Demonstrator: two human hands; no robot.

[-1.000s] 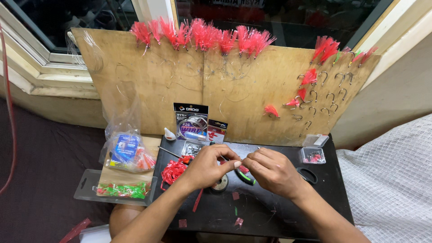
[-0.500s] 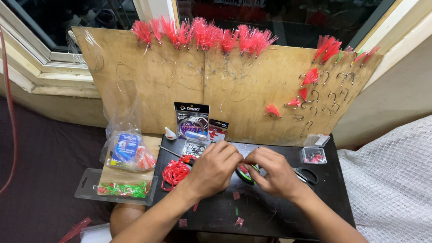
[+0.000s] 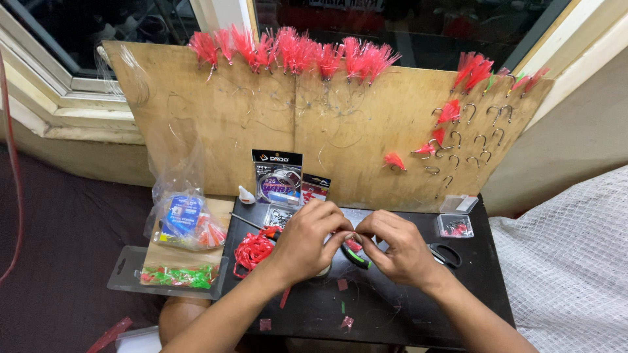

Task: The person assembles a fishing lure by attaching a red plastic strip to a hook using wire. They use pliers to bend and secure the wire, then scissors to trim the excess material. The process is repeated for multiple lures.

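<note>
**A home corner for tying fishing lures**

A low black table (image 3: 392, 314) sits beneath a window frame (image 3: 59, 104). A plywood board (image 3: 261, 131) leaning there carries red feathered lures (image 3: 294, 49) and bare hooks (image 3: 481, 131); a wire packet (image 3: 277, 176) stands against it.

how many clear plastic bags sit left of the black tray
1: a clear plastic bag with blue and red contents, on the wooden board above the clear blister pack. Others may be hidden.

Black tray-table (image 3: 471, 287): red strand bundle (image 3: 254, 251) at left, clear hook box (image 3: 280, 215) and two upright retail packs (image 3: 278, 176) along the back edge, small clear box with red bits (image 3: 454, 226) plus black scissors (image 3: 446, 255) at right. Red scraps (image 3: 342, 284) are scattered on the front area. Both hands work over the middle, so what's under them can't be seen.
</note>
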